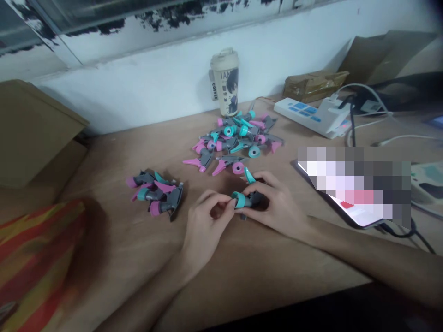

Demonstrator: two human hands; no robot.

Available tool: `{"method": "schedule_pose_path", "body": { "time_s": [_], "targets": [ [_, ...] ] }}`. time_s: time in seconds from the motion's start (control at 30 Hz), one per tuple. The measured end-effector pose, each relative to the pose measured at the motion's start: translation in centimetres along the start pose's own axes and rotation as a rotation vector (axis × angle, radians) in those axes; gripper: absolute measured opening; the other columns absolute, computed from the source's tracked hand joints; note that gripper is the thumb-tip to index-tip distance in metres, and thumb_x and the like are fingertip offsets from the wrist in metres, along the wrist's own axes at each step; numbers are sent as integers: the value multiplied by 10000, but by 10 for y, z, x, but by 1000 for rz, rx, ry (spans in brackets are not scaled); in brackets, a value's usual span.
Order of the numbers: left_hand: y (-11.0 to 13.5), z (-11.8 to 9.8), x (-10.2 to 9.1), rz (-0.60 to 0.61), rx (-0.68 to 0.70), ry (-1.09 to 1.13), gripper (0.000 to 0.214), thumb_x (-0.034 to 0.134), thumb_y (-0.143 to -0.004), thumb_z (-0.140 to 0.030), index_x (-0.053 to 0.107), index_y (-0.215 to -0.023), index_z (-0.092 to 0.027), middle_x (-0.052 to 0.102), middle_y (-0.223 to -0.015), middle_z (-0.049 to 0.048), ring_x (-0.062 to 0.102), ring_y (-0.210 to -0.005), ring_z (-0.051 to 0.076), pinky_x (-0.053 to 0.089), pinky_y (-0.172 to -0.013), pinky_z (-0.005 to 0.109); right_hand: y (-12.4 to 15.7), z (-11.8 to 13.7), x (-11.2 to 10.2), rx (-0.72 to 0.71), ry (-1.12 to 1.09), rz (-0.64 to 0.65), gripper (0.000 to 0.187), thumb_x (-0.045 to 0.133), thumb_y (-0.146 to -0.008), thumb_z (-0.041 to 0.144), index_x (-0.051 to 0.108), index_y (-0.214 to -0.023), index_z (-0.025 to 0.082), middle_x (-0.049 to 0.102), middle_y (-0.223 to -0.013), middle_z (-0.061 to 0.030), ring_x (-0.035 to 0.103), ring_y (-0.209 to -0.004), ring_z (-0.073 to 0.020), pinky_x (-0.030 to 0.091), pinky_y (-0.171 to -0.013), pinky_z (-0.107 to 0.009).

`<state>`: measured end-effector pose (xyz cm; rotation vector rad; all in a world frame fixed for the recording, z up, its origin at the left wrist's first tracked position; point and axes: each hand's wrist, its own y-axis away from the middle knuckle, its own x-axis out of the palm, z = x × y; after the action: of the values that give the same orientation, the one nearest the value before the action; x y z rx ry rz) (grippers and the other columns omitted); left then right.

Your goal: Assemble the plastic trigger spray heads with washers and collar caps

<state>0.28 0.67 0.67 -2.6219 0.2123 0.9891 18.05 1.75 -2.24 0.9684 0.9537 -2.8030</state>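
Note:
In the head view my right hand [273, 203] is closed around a trigger sprayer head [239, 199] with a grey body, a teal collar and a teal lever. The collar's open end faces left. My left hand [211, 221] pinches thumb and forefinger together right at that opening, touching the collar; whatever lies between the fingertips is hidden. Left of my hands is a small group of grey sprayer heads [161, 191] with pink or teal parts. A larger heap of similar sprayer heads [235, 140] lies beyond my hands.
Behind the heap a printed coffee cup [224, 83] stands against the wall. A white power strip [308, 115] with cables and a phone [339, 193], its screen lit and pixelated, are on the right. Cardboard [34, 133] and a red-and-yellow striped bag [38, 253] occupy the left.

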Motion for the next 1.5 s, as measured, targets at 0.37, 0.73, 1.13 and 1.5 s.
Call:
{"method": "schedule_pose_path", "body": {
  "time_s": [0.37, 0.73, 1.13, 1.5],
  "targets": [
    [2, -3, 0, -13, 192, 6, 62, 575, -826, -183, 623, -851, -213, 492, -916, 23, 544, -760, 111, 499, -656, 237, -5, 1, -5, 78, -80, 69, 112, 676, -744, 280, 643, -821, 205, 564, -980, -50, 570, -929, -186, 465, -799, -332],
    [-1, 0, 2, -88, 54, 112, 329, 645, -788, -267, 508, -1083, -221, 635, -1011, 36, 628, -899, 163, 535, -738, 279, -2, 2, -3, 16, -76, 113, 359, 691, -720, 391, 603, -1032, 237, 522, -1223, -84, 476, -1184, -253, 391, -987, -448],
    [-5, 57, -117, -306, -287, 135, 289, 588, -813, -439, 653, -962, -200, 692, -935, -1, 635, -866, 195, 547, -717, 327, -6, -5, -1, 54, -74, 7, 283, 634, -777, 390, 574, -1005, 235, 590, -1074, -49, 531, -1075, -212, 422, -932, -429],
    [-18, 48, -104, -364, -64, -514, 165, 569, -807, -363, 643, -871, -230, 615, -916, 46, 552, -969, 294, 435, -846, 437, -13, -14, 0, 176, 54, 41, 169, 571, -823, 337, 587, -922, 202, 590, -972, -52, 527, -1006, -233, 396, -869, -447]
  ]
}}
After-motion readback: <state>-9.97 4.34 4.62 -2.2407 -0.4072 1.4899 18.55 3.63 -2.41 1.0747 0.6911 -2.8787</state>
